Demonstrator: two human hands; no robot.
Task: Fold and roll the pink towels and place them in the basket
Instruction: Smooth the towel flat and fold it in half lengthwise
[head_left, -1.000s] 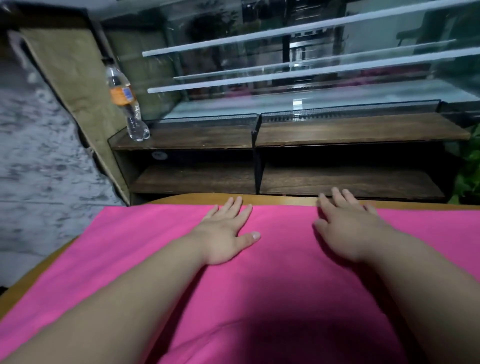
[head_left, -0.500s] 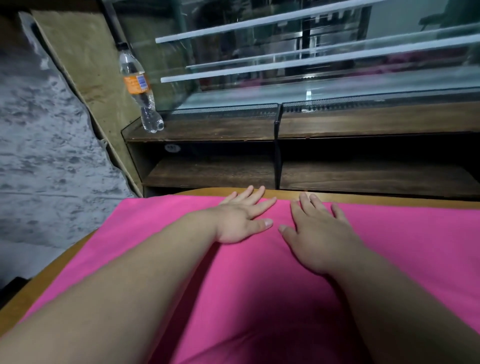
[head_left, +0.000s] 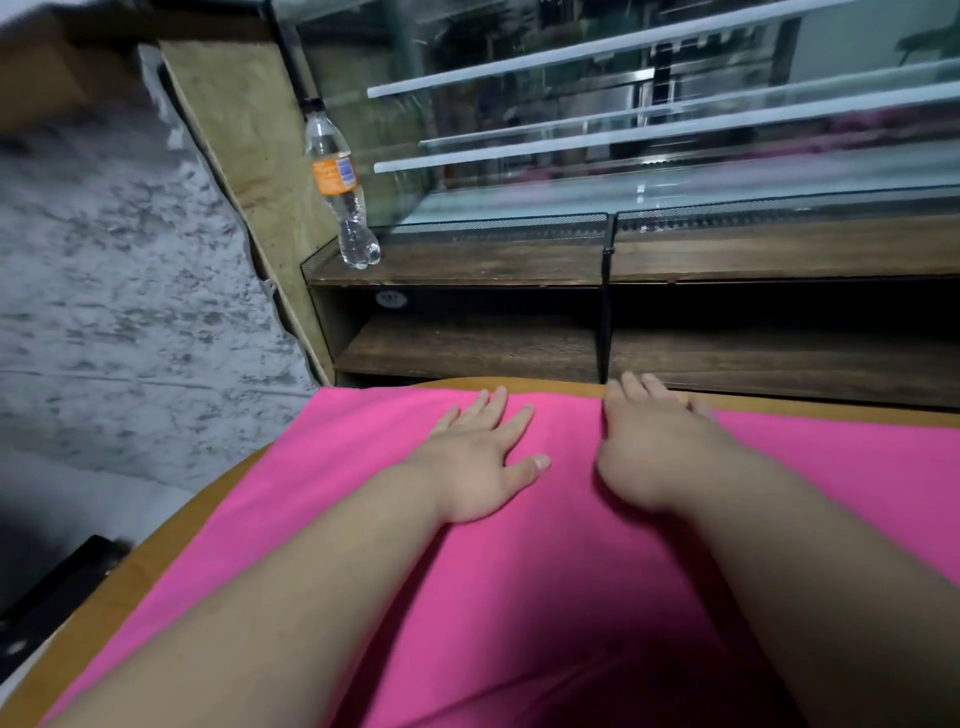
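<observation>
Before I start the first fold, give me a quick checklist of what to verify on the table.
1. Pink towel spread flat on the table: ok, no bunching where it shows.
2. Left hand flat on the towel near its far edge: ok.
3. Right hand at the far edge, fingers extended: ok.
4. Far edge gripped for folding: not ok, neither hand pinches it.
5. Near edge of the towel straight: cannot tell, it is out of view under the arms.
6. Basket in reach: cannot tell, none in view.
</observation>
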